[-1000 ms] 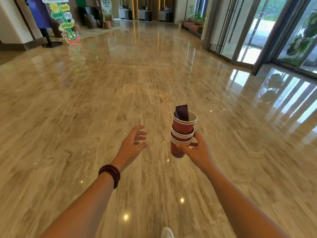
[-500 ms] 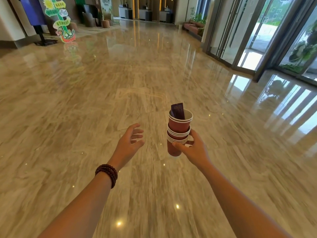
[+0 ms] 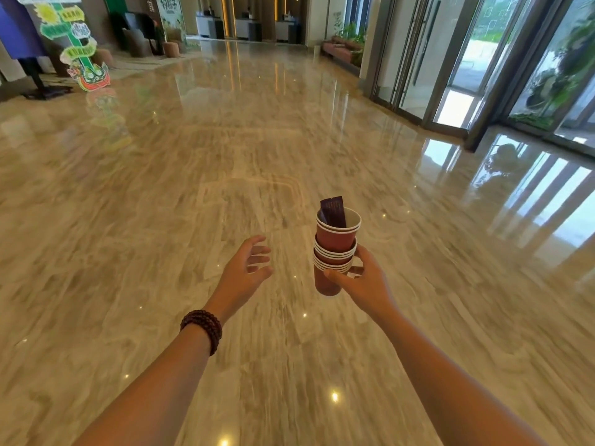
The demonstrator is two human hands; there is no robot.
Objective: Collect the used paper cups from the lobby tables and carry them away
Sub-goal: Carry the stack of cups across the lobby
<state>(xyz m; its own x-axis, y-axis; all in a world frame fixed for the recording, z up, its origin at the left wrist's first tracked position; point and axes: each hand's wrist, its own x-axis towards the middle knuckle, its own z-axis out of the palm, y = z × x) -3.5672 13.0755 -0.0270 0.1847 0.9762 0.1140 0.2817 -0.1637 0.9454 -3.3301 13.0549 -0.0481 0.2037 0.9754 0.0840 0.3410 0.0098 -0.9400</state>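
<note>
While the right hand (image 3: 365,284) grips the upright stack of paper cups (image 3: 335,249) near its base, the left hand (image 3: 243,273) hovers empty just left, fingers loosely spread, not touching.

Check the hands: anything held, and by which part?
Right hand grips the cup stack by its lowest cup, thumb and fingers around the side. Left hand holds nothing.

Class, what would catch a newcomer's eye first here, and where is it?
A stack of red paper cups, a dark packet poking from the top one, stands upright in the right hand at centre. Beside it the left hand is open and empty, a bead bracelet on its wrist. Glossy marble floor spreads below.
</note>
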